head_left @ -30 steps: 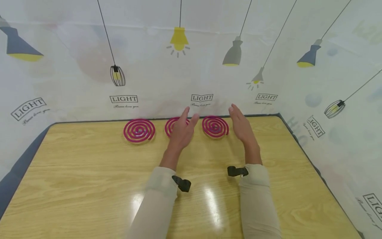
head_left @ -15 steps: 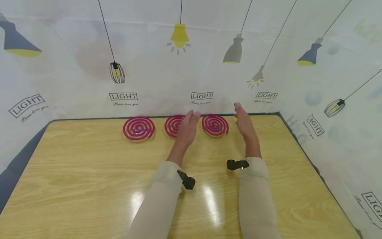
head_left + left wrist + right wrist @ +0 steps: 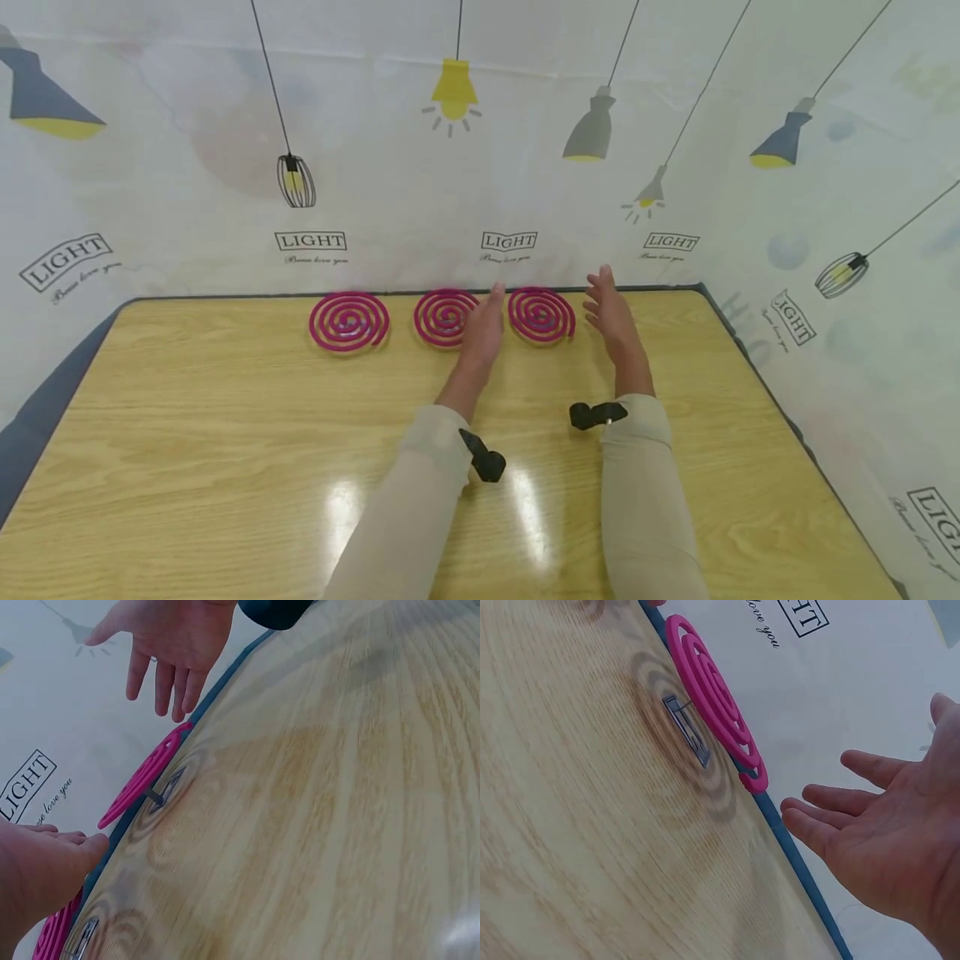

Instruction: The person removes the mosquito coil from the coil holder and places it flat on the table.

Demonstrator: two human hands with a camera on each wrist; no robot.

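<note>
Three magenta mosquito coils stand in a row along the table's back edge: a left coil, a middle coil and a right coil. In the right wrist view, a small metal stand props the right coil up off the wood. My left hand, empty with fingers extended, overlaps the middle coil's right side in the head view. On the far side of the right coil, my right hand is held apart from it, palm inward, fingers spread and loosely bent. The right coil lies between both hands.
The wood-grain table stretches toward me, with glare spots near the front. A white printed sheet rises right behind the coils and along the sides. Each wrist wears a black camera mount.
My left hand has shifted right, from over the middle coil to its right side. My right hand has drawn slightly right, its fingers spreading apart. The coils stay in place.
</note>
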